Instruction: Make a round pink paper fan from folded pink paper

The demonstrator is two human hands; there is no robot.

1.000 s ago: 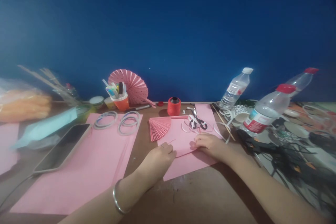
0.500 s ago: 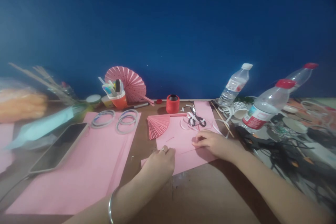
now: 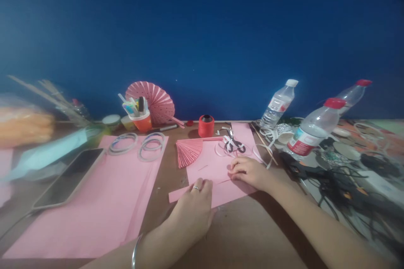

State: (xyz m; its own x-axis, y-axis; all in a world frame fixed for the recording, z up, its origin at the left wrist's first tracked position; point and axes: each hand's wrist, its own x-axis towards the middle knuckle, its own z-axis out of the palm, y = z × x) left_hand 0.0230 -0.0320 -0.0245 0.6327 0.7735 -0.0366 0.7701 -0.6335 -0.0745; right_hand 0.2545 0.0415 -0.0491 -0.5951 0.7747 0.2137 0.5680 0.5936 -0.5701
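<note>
A pink paper sheet (image 3: 202, 176) lies in front of me, its near edge forming a strip that sticks out to the left. My left hand (image 3: 197, 204), wearing a ring and a bangle, presses on this strip with curled fingers. My right hand (image 3: 249, 172) pinches at the same paper farther right; its fingertips partly hide the edge. Just beyond the hands are a small pleated pink paper fan (image 3: 189, 152), scissors with black handles (image 3: 234, 146), and white ribbon (image 3: 257, 151). A red thread spool (image 3: 206, 127) stands behind them.
Left are larger pink sheets (image 3: 126, 193), a phone (image 3: 67, 178), and clear rings (image 3: 151, 147). An orange cup of pens (image 3: 142, 121) stands before a round pink fan (image 3: 154, 98). Plastic bottles (image 3: 311, 132) and black cables (image 3: 328, 189) crowd the right.
My left hand has shifted slightly right and nearer to me along the paper, and more of the strip shows at its left. The right hand stays at the paper, its fingers still pinched. The view turned slightly.
</note>
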